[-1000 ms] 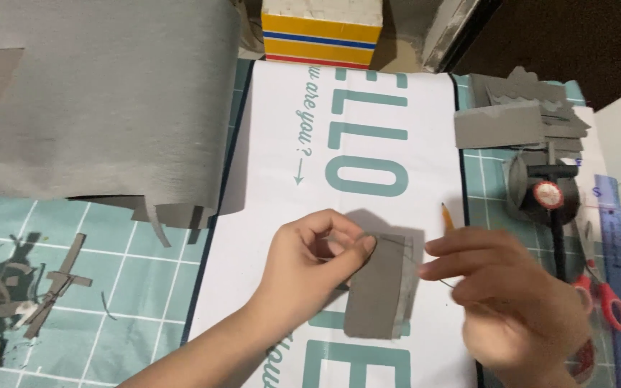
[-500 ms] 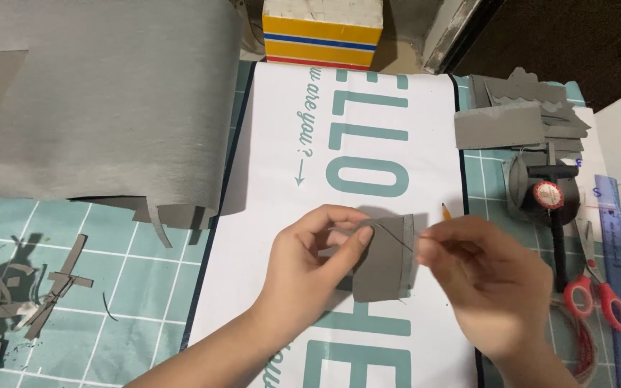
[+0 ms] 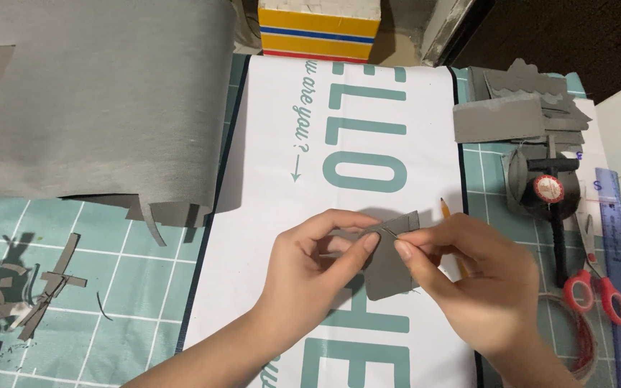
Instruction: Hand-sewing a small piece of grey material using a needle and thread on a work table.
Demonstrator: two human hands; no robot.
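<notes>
Half-hidden grey piece (image 3: pixel 389 269) (between hands)

small grey paper piece (image 3: pixel 388 269), pinched upright

- Small grey piece of matt sheet (image 3: pixel 389 269), smooth like thin craft foam or card, pinched between left hand (image 3: pixel 310 269) and right hand (image 3: pixel 468 284).
- Large grey sheet of the same matt stuff (image 3: pixel 95 100), faintly grained, curling at its cut edge.
- Stack of grey cut pieces (image 3: pixel 515 108), matt, clean-edged.
- White paper poster with teal lettering (image 3: pixel 353 144), smooth, slight sheen.
- Teal cutting mat with white grid (image 3: pixel 109 287), smooth rubbery plastic, strewn with thin grey offcuts (image 3: pixel 44 287).
- Scissors with glossy red plastic handles (image 3: pixel 598 294), metal blades.
- Translucent blue plastic ruler (image 3: pixel 619 251), shiny.
- Yellow wooden pencil (image 3: pixel 445 210).
</notes>
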